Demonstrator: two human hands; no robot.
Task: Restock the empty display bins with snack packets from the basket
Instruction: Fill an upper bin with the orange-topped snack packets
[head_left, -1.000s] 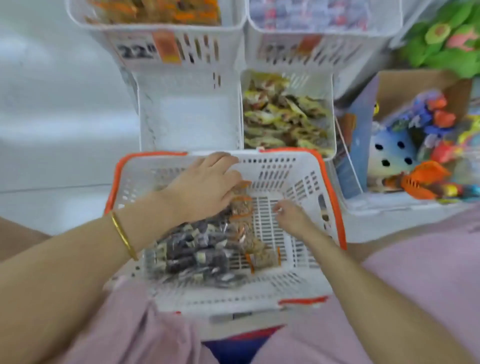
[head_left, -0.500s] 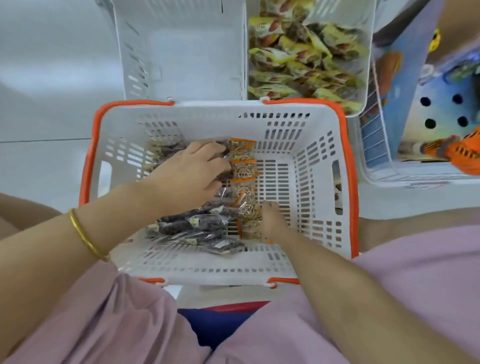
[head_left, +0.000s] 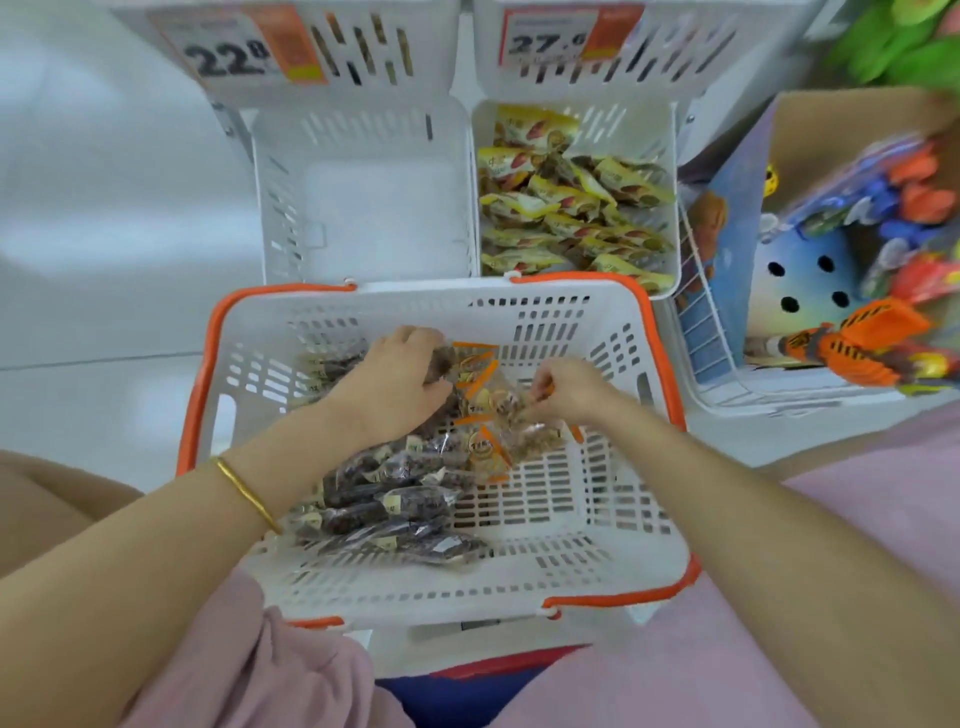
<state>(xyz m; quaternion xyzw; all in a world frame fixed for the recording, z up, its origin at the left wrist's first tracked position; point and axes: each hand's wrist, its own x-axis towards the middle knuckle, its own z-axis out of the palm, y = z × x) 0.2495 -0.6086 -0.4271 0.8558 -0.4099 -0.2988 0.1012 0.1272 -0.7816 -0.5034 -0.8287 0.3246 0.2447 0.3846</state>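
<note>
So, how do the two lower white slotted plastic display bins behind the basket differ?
The left white slotted bin is empty, bare floor showing; the right white slotted bin is piled with yellow-wrapped snack packets. The left bin sits below the price tag starting 22, the right bin below the price tag starting 27. Both are white slotted plastic, side by side behind the orange-rimmed basket.

basket (head_left: 613, 358): white, orange rim | bin packets (head_left: 571, 208): yellow | bangle (head_left: 248, 493): gold

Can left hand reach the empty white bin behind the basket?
Probably yes. The left hand, gripping a dark snack packet, is near the far wall of the white orange-rimmed plastic basket; the empty white slotted plastic bin lies open beyond, nothing between.
</note>
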